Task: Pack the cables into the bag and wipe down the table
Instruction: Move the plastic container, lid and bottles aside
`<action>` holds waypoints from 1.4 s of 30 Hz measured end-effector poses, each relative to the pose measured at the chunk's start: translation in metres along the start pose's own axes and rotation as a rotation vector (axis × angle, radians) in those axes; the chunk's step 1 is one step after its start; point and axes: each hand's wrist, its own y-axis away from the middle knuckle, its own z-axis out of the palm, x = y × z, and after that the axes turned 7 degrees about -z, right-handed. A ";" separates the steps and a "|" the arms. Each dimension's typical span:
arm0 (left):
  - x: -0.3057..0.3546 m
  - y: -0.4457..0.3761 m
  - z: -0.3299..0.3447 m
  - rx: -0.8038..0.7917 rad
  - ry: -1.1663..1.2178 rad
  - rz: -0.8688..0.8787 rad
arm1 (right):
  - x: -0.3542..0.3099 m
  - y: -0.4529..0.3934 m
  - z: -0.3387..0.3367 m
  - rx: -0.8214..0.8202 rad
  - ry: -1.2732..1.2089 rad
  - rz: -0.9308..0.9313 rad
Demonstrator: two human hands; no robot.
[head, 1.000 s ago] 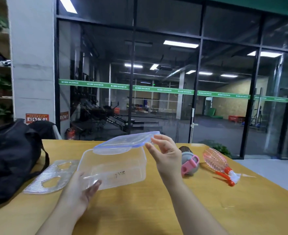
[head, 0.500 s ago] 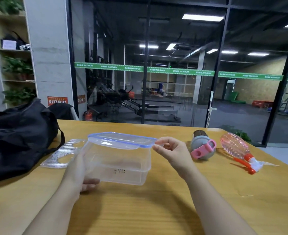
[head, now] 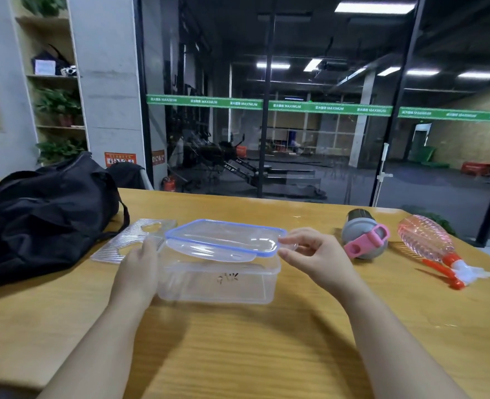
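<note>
Black bag [head: 36,220] cut off at left edge.

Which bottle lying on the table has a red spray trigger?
The pink ribbed bottle at the far right; the grey bottle beside it has a pink strap instead.
</note>
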 end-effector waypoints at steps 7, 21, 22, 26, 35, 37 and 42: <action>-0.006 -0.002 -0.001 -0.347 0.361 -0.078 | -0.005 0.004 0.012 -0.121 0.029 0.010; 0.005 0.005 0.002 -0.072 0.396 0.196 | 0.000 -0.003 0.030 0.126 -0.030 0.162; 0.006 0.006 0.000 -0.042 0.409 0.200 | 0.000 -0.004 0.031 0.141 -0.039 0.170; 0.008 0.008 -0.003 0.080 0.399 0.183 | 0.002 -0.006 0.034 0.166 -0.105 0.221; 0.004 0.012 0.000 0.174 0.284 0.150 | 0.007 -0.013 0.043 0.160 -0.155 0.302; 0.003 0.011 0.001 0.158 0.306 0.136 | 0.007 -0.019 0.045 0.143 -0.148 0.341; -0.001 0.005 0.002 0.141 0.364 0.124 | 0.009 -0.033 0.049 0.101 -0.097 0.407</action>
